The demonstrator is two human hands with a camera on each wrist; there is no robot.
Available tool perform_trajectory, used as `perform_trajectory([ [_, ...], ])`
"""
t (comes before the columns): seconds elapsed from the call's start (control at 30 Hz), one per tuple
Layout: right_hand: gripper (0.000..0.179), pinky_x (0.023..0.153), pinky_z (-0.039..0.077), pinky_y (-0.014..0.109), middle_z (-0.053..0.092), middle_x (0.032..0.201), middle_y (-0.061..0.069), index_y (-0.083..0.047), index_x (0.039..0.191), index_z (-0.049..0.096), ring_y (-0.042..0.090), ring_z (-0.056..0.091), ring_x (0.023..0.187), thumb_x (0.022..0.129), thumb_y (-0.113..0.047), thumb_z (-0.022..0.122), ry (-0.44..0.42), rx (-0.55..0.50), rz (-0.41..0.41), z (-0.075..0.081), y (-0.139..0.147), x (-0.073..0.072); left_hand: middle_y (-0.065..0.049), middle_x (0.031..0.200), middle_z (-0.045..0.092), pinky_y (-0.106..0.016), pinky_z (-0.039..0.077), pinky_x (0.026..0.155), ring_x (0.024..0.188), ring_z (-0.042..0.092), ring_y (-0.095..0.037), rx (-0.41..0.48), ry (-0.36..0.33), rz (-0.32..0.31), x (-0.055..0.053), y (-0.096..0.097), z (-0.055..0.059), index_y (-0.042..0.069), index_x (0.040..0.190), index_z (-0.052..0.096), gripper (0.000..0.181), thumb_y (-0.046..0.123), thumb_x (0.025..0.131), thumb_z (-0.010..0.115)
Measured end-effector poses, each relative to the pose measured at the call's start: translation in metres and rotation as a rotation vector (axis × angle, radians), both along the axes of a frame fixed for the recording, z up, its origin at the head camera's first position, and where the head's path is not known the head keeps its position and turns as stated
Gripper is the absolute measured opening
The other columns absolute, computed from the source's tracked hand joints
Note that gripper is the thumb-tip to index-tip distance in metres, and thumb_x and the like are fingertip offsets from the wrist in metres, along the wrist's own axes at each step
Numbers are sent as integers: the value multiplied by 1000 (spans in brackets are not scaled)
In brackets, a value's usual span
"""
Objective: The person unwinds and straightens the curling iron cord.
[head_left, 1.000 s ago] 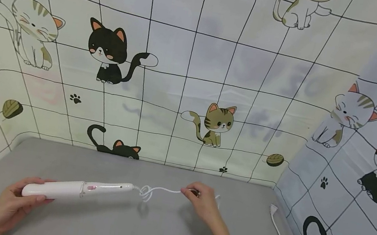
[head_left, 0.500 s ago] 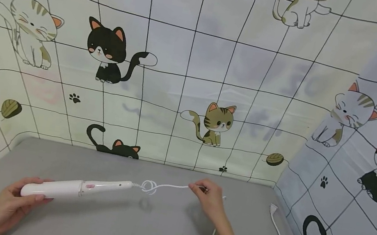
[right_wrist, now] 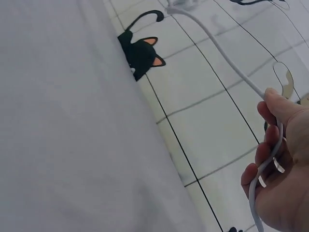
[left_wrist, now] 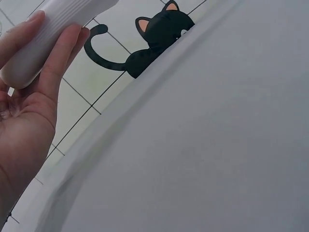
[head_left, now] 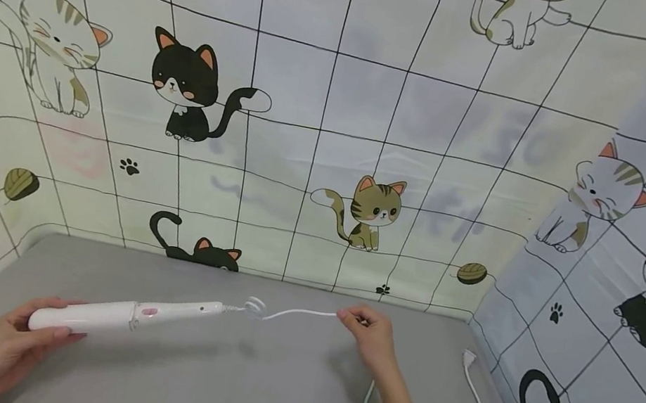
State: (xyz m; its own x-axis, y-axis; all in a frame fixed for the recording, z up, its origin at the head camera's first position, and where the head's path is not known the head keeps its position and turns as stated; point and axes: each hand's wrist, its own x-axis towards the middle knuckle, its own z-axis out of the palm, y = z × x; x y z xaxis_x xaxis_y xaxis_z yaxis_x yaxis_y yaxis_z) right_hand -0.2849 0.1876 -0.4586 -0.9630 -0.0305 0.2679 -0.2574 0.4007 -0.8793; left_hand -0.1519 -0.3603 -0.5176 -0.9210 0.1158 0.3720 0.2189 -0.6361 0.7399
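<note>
A long white corded hair styler [head_left: 130, 317] is held up over the grey surface, slightly tilted, its cord end pointing right. The left hand [head_left: 20, 340] grips its thick end, thumb in front and fingers behind; the left wrist view shows fine ridges on the styler [left_wrist: 63, 24]. From its thin end runs a white cord [head_left: 304, 311] with a small coiled loop close to the styler. The right hand [head_left: 373, 342] pinches this cord between thumb and forefinger. In the right wrist view, the cord [right_wrist: 217, 46] continues down across the curled fingers.
A grey-covered table [head_left: 240, 387] lies beneath both hands. Behind it and to the right stand cloth walls [head_left: 298, 83] printed with cats and grid lines. At the right, a white plug [head_left: 468, 358] with its cord lies on the table.
The right hand has moved right and slightly up along with the cord. The coil near the styler has lifted and changed shape. The left hand has shifted slightly left with the styler.
</note>
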Motion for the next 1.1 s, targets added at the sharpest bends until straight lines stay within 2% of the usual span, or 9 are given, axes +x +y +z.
perform_trajectory([
  [0.13, 18, 58, 41, 21, 64, 82, -3, -4, 93, 77, 12, 52, 74, 93, -22, 79, -7, -45, -59, 1, 11, -2, -16, 131, 67, -48, 56, 99, 118, 66, -25, 55, -10, -25, 2, -4, 2, 0, 131, 66, 61, -31, 95, 28],
  [0.3, 13, 61, 46, 19, 68, 85, -1, -2, 93, 77, 9, 56, 75, 92, -14, 78, 34, -37, 81, -2, 11, -1, -17, 133, 66, -47, 54, 101, 120, 64, -25, 46, 11, -48, 2, -4, 5, 0, 132, 66, 63, -32, 94, 26],
  [0.43, 11, 72, 54, 21, 73, 93, 4, -3, 98, 77, 10, 63, 83, 93, -12, 76, 24, -13, 166, -2, 4, 2, -18, 132, 66, -48, 54, 100, 120, 65, -27, 53, 37, -28, -1, -2, 6, -2, 130, 66, 63, -34, 93, 26],
  [0.57, 18, 91, 57, 33, 74, 105, 1, -8, 110, 76, 16, 66, 99, 96, -18, 74, 24, 63, 218, -3, -3, 5, -18, 131, 67, -48, 56, 99, 118, 66, -27, 32, 27, -8, 0, 0, 8, -1, 130, 66, 62, -33, 93, 28],
  [0.63, 23, 97, 55, 41, 74, 110, 0, -9, 116, 75, 20, 65, 105, 97, -21, 74, 35, 88, 234, 1, -8, 8, -16, 131, 68, -47, 56, 98, 118, 66, -25, 14, 17, 8, 0, 0, 8, 1, 129, 67, 62, -33, 94, 29],
  [0.77, 32, 97, 54, 47, 73, 117, 1, -11, 125, 71, 22, 64, 110, 96, -24, 75, 82, 108, 279, 13, -25, 17, -16, 131, 68, -47, 57, 97, 117, 66, -25, -1, 25, 13, 0, 1, 8, 0, 130, 66, 61, -33, 94, 29],
  [0.93, 41, 98, 57, 46, 71, 121, 6, -9, 132, 65, 26, 64, 111, 95, -20, 76, 166, 141, 424, 27, -50, 30, -15, 132, 67, -47, 56, 98, 117, 66, -24, -16, 25, 3, -1, 5, 7, 0, 130, 66, 60, -32, 94, 30],
  [1.03, 44, 96, 59, 43, 69, 124, 6, -7, 135, 62, 27, 64, 112, 95, -19, 75, 172, 179, 486, 30, -65, 36, -14, 131, 68, -47, 57, 98, 116, 66, -23, -37, 17, 22, -2, 8, 6, 1, 129, 67, 60, -32, 93, 32],
  [1.1, 45, 93, 60, 41, 67, 127, 8, -5, 136, 62, 27, 64, 112, 95, -20, 75, 163, 220, 497, 30, -74, 40, -13, 131, 68, -47, 57, 97, 116, 66, -23, -41, 17, 25, -2, 9, 6, 2, 129, 68, 61, -33, 93, 33],
])
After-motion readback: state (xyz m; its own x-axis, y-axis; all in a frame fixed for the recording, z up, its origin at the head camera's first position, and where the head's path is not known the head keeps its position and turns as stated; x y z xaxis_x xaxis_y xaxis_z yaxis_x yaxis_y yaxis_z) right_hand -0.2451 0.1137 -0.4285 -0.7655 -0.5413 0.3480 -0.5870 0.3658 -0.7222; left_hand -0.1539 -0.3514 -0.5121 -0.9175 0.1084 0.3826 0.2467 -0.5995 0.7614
